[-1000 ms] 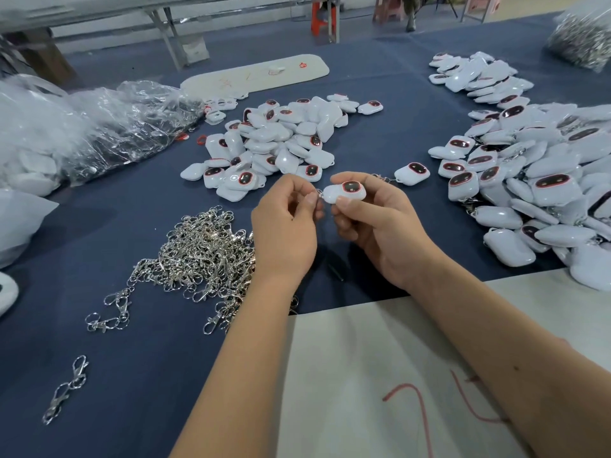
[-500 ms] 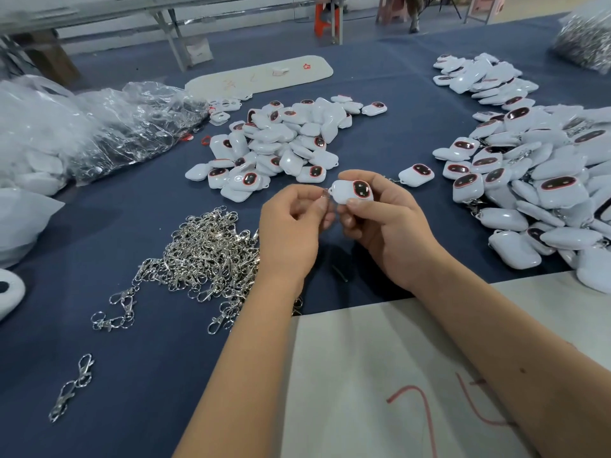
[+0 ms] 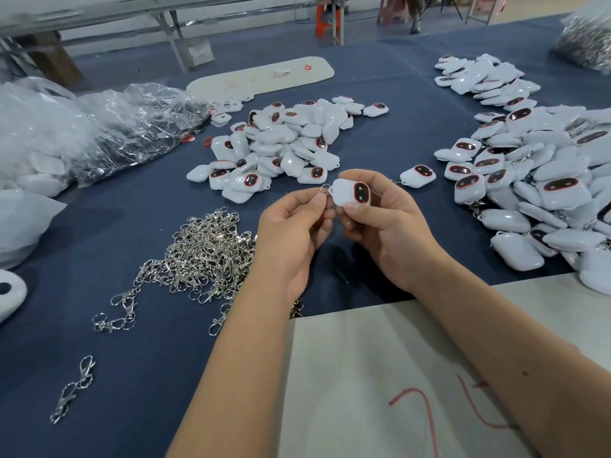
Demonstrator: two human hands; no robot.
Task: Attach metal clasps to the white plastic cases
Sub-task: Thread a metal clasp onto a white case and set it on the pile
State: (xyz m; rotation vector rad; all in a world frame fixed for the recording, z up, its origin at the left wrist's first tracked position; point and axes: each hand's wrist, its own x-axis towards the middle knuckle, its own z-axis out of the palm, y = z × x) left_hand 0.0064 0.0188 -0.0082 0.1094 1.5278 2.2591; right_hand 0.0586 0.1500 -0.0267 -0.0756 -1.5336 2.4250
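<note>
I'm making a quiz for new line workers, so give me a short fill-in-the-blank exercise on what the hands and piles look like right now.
1. The right hand holds one white ____.
2. The left hand pinches a small metal ____ at the held case's edge.
3. The loose heap of metal clasps lies to the ____ of the hands.
4. The table cloth is dark ____.

Missing words: case; ring; left; blue

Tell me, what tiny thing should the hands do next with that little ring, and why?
Probably keep feeding the ring through the case's corner. The left hand pinches the ring right at the edge of the white case, which the right hand holds steady, and I cannot tell whether the ring is fully on.
</note>
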